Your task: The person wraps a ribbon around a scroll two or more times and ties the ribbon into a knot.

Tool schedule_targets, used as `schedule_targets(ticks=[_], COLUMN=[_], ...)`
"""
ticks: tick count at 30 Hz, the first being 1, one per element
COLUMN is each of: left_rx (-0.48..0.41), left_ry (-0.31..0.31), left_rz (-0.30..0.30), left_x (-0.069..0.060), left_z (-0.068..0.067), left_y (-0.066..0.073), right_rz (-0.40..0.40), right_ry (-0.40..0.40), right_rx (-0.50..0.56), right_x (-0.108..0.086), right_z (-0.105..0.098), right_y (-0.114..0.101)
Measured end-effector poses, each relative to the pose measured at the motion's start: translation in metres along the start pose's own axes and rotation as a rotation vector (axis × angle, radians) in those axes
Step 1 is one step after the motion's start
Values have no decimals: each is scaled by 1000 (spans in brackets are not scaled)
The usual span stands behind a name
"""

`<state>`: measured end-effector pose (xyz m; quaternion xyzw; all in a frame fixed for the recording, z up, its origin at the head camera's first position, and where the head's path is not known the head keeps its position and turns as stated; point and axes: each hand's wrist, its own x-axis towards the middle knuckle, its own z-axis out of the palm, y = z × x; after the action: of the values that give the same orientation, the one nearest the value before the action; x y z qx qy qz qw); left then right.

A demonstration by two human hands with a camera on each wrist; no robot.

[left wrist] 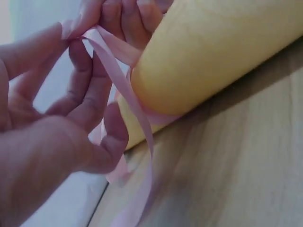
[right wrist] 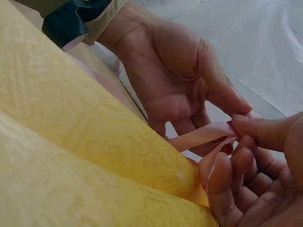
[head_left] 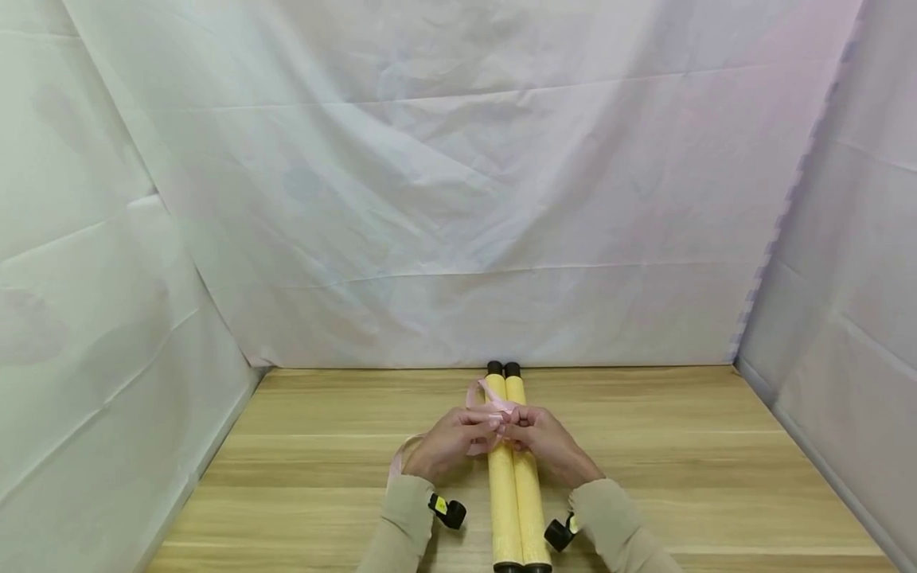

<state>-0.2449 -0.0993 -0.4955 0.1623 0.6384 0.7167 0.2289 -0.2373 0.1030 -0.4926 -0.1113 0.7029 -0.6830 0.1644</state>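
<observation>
Two yellow scrolls [head_left: 506,501] with black end knobs lie side by side, lengthwise on the table. A pink ribbon [left wrist: 120,82] passes around them toward their far part. Above the scrolls, my left hand [head_left: 453,438] pinches the ribbon between thumb and finger. My right hand [head_left: 550,444] pinches it too, its fingertips meeting those of the left. In the right wrist view, ribbon strands [right wrist: 201,136] rise from the scrolls to the joined fingertips. A loose length hangs below the left hand in the left wrist view. The exact crossing of the strands is partly hidden by fingers.
The wood-grain table [head_left: 680,477] extends to both sides of the scrolls. White cloth [head_left: 458,199] hangs behind it, and more cloth [head_left: 93,318] stands at the left and right. A ribbon tail [head_left: 396,463] trails by the left wrist. Each wrist wears a small black camera [head_left: 450,512].
</observation>
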Motion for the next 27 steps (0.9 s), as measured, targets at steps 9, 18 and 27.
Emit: schedule_targets(ticks=[9,18,27], left_rx=[2,273,597], left_ry=[19,183,224], left_rz=[-62,44,80], left_x=[-3,-10,6], left_z=[-8,-29,-10], left_y=[6,19,18], right_rz=[-15,-26,19], right_ry=[-77,-35,11], right_rx=[-33,-41,-22], right_x=[-2,-3,-3], right_z=[-5,-15,-6], right_y=[0,1,1])
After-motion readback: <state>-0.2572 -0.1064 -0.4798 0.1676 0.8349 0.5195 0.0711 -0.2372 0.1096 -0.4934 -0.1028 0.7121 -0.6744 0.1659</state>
